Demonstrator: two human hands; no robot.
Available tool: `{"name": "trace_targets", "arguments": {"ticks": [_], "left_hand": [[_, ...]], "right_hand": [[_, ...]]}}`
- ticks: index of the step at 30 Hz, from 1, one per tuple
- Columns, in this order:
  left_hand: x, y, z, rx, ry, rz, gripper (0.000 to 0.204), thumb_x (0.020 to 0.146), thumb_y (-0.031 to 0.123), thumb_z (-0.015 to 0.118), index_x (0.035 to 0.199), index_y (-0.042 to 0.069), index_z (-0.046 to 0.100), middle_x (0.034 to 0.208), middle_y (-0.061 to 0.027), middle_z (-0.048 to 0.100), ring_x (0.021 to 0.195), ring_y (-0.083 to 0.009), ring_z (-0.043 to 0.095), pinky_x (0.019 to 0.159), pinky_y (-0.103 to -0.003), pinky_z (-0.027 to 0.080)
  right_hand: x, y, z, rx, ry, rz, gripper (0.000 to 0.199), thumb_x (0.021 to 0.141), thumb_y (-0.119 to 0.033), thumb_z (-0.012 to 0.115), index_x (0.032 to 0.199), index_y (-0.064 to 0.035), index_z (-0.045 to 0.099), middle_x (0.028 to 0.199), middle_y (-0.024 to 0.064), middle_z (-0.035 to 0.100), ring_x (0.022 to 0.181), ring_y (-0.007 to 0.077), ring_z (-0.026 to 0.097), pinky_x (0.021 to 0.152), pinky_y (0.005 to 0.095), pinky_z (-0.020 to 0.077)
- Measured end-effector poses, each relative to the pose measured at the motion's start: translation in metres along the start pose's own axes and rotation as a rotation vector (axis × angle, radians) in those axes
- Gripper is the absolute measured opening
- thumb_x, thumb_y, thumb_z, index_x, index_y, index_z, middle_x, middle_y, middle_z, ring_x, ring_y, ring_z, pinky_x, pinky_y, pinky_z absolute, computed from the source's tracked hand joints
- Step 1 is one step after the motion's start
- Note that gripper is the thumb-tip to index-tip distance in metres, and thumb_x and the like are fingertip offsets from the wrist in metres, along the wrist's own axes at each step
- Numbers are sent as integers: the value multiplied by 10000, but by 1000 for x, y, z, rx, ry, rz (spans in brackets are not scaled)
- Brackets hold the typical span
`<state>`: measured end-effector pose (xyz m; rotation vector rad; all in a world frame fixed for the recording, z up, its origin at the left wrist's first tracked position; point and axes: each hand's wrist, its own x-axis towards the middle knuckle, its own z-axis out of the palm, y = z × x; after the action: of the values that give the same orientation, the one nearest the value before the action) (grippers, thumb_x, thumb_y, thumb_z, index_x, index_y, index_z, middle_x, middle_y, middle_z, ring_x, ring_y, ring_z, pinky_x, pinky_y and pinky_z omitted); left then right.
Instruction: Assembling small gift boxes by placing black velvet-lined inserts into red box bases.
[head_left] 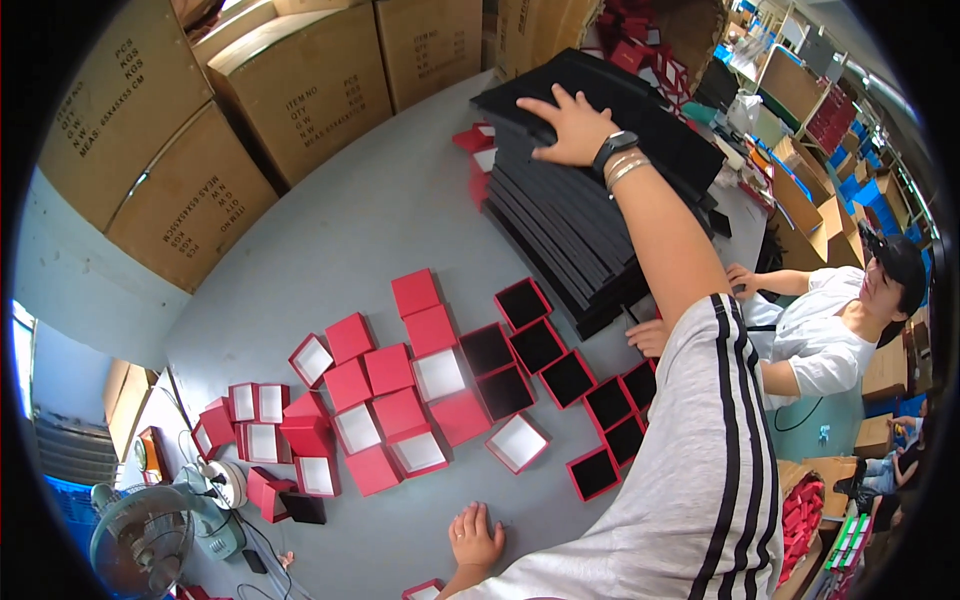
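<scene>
- Right hand (pixel 572 125) stretched far out across the bench (pixel 330 230), arm nearly straight, palm down and fingers (pixel 540 104) spread flat, open, on top of the stack of black foam sheets (pixel 580 215); gripping nothing, only pressing.
- Dark watch (pixel 613 148) and thin bracelets (pixel 627 168) on that wrist; grey sleeve with black stripes (pixel 720 440) covering the upper arm.
- Left hand (pixel 474 538) planted near the bench's close edge, fingers splayed and open, resting on bare grey surface, well apart from the stack.
- Stack of black foam sheets tall, leaning and fanned, matte and dark, standing toward the bench's far right corner; top sheets shifted askew under the palm.
- Red lids and trays (pixel 400 400) scattered over the middle of the bench, some white-lined, some turned over showing plain red.
- Red trays with black inserts (pixel 560 375) laid in rows just beside the stack's foot, toward the right edge.
- Another person in a white shirt (pixel 820 340) at the right edge, one hand (pixel 650 337) by the black-lined trays.
- Brown cartons (pixel 250 110) piled past the far edge; small fan (pixel 140 540) at the near left corner.
</scene>
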<state>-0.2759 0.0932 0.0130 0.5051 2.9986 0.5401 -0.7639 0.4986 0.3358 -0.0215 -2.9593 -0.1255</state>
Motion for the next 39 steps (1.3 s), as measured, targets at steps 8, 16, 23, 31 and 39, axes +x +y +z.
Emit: {"name": "trace_targets", "arguments": {"ticks": [8, 16, 23, 31, 39], "left_hand": [[3, -1, -1, -9, 21, -5, 560, 795, 345, 686, 1278, 76, 589, 1324, -98, 556, 1241, -295, 497, 1078, -478, 347], [11, -2, 0, -49, 29, -1, 560, 786, 344, 690, 1272, 83, 594, 1329, -84, 563, 1236, -284, 505, 1077, -472, 352], [-5, 1, -1, -43, 76, -19, 525, 793, 365, 679, 1240, 95, 633, 1306, -75, 598, 1199, -268, 548, 1048, -462, 391], [-2, -30, -42, -1947, -74, -579, 872, 897, 683, 503, 1554, 159, 272, 1494, -117, 443, 1369, -326, 421, 1119, -489, 307], [-65, -9, -138, -1943, 329, -545, 844, 918, 532, 626, 1522, 58, 275, 1408, -116, 509, 1275, -226, 510, 1051, -348, 413]], "right_hand": [[13, 35, -6, 389, 73, -151, 606, 849, -119, 559, 1406, -350, 502, 1280, 177, 611, 1142, 346, 609, 1009, 426, 492], [-15, 43, -43, 226, 611, -223, 637, 815, 85, 513, 1321, -295, 584, 1082, 147, 651, 993, 357, 645, 871, 438, 547], [-157, -44, -124, 213, 690, -494, 642, 787, 104, 583, 1305, -274, 625, 1286, 172, 606, 1130, 376, 621, 947, 410, 540], [-335, -149, -37, 776, 411, -1037, 423, 743, -288, 840, 1133, -343, 684, 1383, 178, 506, 1227, 400, 560, 1015, 564, 473], [-482, -244, 87, 833, -286, -1187, 497, 893, -154, 533, 1335, -376, 574, 1411, 175, 486, 1319, 374, 476, 1120, 553, 357]]}}
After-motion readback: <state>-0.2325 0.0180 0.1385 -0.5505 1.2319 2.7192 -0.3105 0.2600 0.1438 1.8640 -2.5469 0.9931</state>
